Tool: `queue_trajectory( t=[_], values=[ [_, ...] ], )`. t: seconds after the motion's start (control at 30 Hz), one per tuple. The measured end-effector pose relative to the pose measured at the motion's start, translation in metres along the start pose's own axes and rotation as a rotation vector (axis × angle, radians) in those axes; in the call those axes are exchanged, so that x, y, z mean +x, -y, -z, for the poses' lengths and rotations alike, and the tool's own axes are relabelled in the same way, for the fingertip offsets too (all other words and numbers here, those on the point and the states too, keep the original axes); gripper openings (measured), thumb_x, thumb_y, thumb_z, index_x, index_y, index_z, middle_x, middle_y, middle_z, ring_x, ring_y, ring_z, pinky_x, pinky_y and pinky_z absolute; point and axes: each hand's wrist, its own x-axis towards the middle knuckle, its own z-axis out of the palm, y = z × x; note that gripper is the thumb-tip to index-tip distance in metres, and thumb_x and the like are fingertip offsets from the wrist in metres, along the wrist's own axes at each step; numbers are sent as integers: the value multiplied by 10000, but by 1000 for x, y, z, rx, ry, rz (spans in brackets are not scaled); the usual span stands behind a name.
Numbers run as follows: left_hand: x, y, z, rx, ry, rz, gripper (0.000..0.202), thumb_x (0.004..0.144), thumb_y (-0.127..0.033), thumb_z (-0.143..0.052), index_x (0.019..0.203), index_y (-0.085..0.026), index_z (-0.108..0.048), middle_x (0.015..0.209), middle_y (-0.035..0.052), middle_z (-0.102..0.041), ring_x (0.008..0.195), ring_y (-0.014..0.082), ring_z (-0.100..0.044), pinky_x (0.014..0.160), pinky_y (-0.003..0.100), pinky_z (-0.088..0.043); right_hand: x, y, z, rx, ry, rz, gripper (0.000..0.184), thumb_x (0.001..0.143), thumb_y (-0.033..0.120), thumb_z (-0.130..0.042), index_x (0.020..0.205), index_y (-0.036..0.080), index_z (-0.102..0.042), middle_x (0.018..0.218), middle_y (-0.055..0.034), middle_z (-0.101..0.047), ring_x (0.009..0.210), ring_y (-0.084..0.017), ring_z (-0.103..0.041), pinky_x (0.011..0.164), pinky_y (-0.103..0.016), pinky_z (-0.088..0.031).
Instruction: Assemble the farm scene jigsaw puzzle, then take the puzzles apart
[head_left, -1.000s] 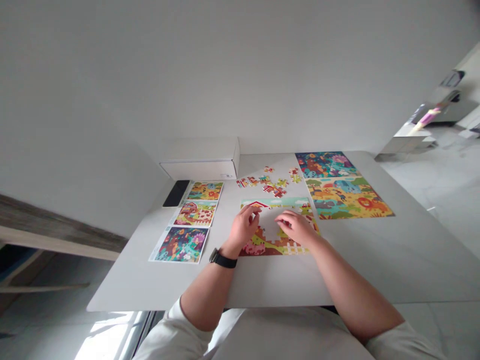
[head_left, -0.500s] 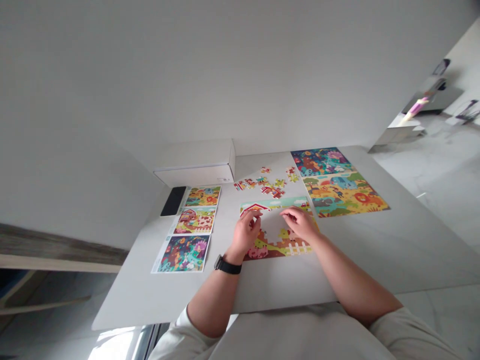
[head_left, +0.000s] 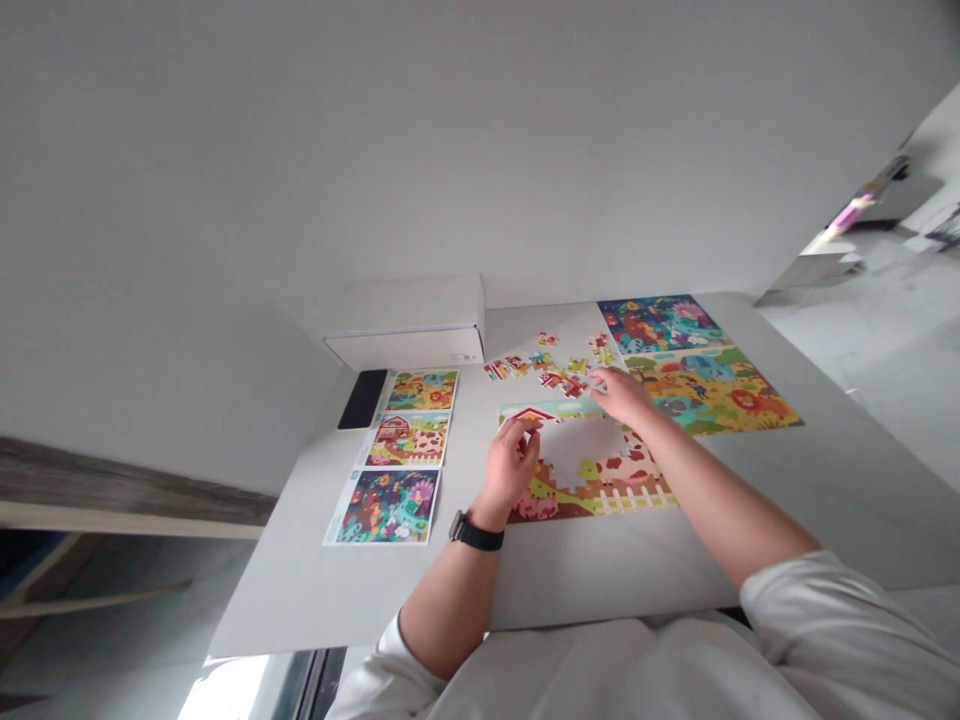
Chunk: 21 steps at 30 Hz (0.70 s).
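Nothing can be read; the small mark on the white box (head_left: 403,349) is too tiny.

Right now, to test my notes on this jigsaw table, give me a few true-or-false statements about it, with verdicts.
1. The right hand reaches toward the loose jigsaw pieces. True.
2. A black wristwatch is on the right wrist. False: the black wristwatch is on the left wrist.
3. The farm jigsaw puzzle has an unfilled gap in its middle. True.
4. The three printed picture sheets lie to the right of that puzzle. False: the three printed picture sheets lie to its left in this view.
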Motion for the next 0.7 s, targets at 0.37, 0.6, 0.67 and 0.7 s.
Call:
queue_trajectory(
  t=[0.37,0.6,0.67,0.7],
  values=[
    [-1,3,2,-12,4,-12,197,1043,-151,-589,1160,-220,-732,1095,62,-740,713,125,-587,731,288,-531,47,33,-19,-233,201,-141,429,849,396,-871,1226,210,-780,1287,-170,-762,1138,-312,-738,917,-360,-556],
    [-1,1,-1,-18,4,-20,192,1039,-149,-584,1145,-222,-728,1108,71,-750,729,133,-590,721,287,-530,63,26,-17,-311,204,-186,440,895,370,-825,1297,199,-767,1346,-199,-734,1149,-321,-731,915,-370,-558],
    [-1,-2,-1,-24,8,-19,190,1038,-147,-582,1140,-220,-725,1115,72,-755,733,133,-593,715,284,-529,66,28,-17,-304,177,-154,429,939,360,-778,1334,195,-755,1360,-196,-722,1169,-315,-716,959,-375,-549],
    [-1,-4,0,-27,11,-20,190,1036,-143,-582,1138,-219,-723,1115,72,-756,738,133,-597,716,282,-528,67,30,-18,-290,152,-108,410,967,352,-744,1347,197,-751,1362,-189,-719,1190,-309,-703,996,-379,-538]
  ],
)
